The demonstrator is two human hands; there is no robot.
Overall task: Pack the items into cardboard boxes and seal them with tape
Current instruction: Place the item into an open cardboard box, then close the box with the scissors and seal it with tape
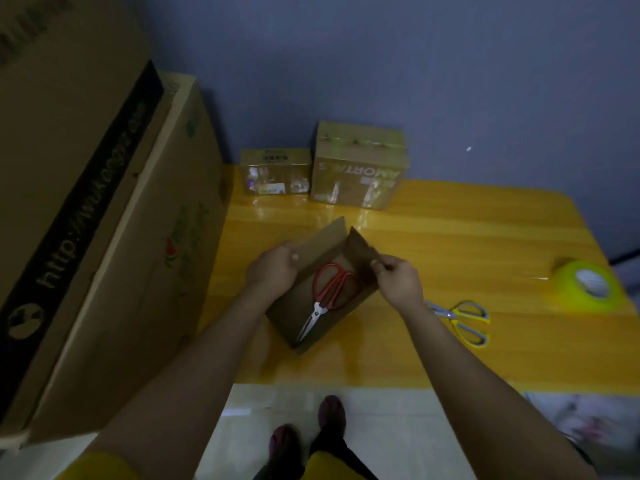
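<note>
Flaps come next, as I read it: the red-handled scissors (327, 299) already lie inside the small open cardboard box (311, 327) at the centre of the yellow counter (467, 237), blades pointing toward 7 o'clock, so packing of this box looks done and closing is the step in hand. My left hand (273, 268) grips the tall flap on the box's 10 o'clock side, fingers curled over its edge with the thumb on the inner face. My right hand (398, 278) pinches the flap at 2 o'clock between thumb and fingertips. Both flaps stand up. The next move calls for folding them inward and flat over the scissors, then reaching for the tape roll (585, 284) in its yellow-green holder, well apart at 3 o'clock. Yellow-handled scissors (464, 320) lie just beside my right wrist, at 4 o'clock from the box. Two taped boxes (322, 174) sit at 12 o'clock against the wall.
</note>
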